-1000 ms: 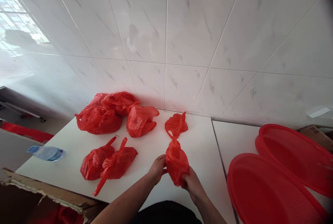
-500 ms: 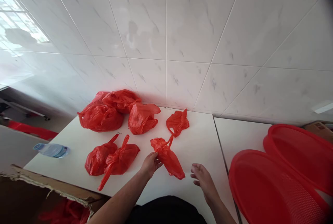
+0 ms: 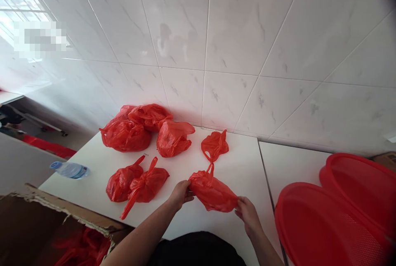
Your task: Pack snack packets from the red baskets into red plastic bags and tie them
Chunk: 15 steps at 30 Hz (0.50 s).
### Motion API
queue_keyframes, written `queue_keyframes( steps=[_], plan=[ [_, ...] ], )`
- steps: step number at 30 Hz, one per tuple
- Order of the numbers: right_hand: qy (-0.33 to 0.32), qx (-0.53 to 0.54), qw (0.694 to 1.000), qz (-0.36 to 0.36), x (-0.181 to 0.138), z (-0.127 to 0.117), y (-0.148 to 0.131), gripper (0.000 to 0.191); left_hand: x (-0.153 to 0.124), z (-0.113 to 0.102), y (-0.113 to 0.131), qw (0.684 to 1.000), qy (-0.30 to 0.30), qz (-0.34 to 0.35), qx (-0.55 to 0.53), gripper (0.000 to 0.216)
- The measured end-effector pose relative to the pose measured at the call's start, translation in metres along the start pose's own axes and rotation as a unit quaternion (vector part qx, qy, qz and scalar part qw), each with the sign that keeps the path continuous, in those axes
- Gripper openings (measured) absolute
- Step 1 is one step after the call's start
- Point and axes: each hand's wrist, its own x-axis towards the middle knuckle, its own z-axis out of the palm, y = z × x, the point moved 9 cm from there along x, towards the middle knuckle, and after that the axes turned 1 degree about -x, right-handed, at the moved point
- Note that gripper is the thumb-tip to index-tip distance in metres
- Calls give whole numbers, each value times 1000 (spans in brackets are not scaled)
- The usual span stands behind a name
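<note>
Between my hands a thin red plastic bag (image 3: 213, 191) is stretched sideways just over the white table. My left hand (image 3: 182, 195) pinches its left end, near the loop handles. At the lower right corner, my right hand (image 3: 247, 213) has its fingers closed on the plastic. Just behind lies a small crumpled red bag (image 3: 215, 145), touching or nearly touching the held bag's handle. To the left sit two knotted, filled red bags, one in front (image 3: 148, 185) and one beside it (image 3: 123, 181). What they contain is hidden.
More filled red bags (image 3: 126, 136) stand against the tiled wall (image 3: 182, 88). A plastic water bottle (image 3: 70, 170) lies on the table's left side. Front left is an open cardboard box (image 3: 37, 194) with red plastic inside. Red mesh baskets (image 3: 309, 216) stand at the right.
My right hand has moved in and taken hold of the bag's right end. The bag, previously hanging from my left hand, is now spread wider. The view has shifted slightly.
</note>
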Motion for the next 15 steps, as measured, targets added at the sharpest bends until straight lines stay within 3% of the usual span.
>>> queue_keyframes(
  steps=[3,5,7,9,11,13,15],
  plan=[
    [-69,111,991,22,-2,10,-4,22,-8,-4,16,990,38,115,67,37],
    [-96,112,989,16,-5,17,-8,22,-21,10,38,960,28,248,124,58],
    [-108,91,990,8,-7,23,-13,21,-33,32,52,928,-12,325,181,73],
    [-115,70,991,-5,-7,27,-18,21,-31,47,52,923,-28,310,228,77],
    [-104,39,993,-31,-6,24,-27,23,-22,53,49,921,-11,270,280,57],
    [-46,-19,998,-50,-5,10,-37,28,-14,54,48,915,12,247,318,22],
    [54,-91,990,-91,-11,-10,-56,36,-9,53,48,911,22,245,330,15]
  ],
)
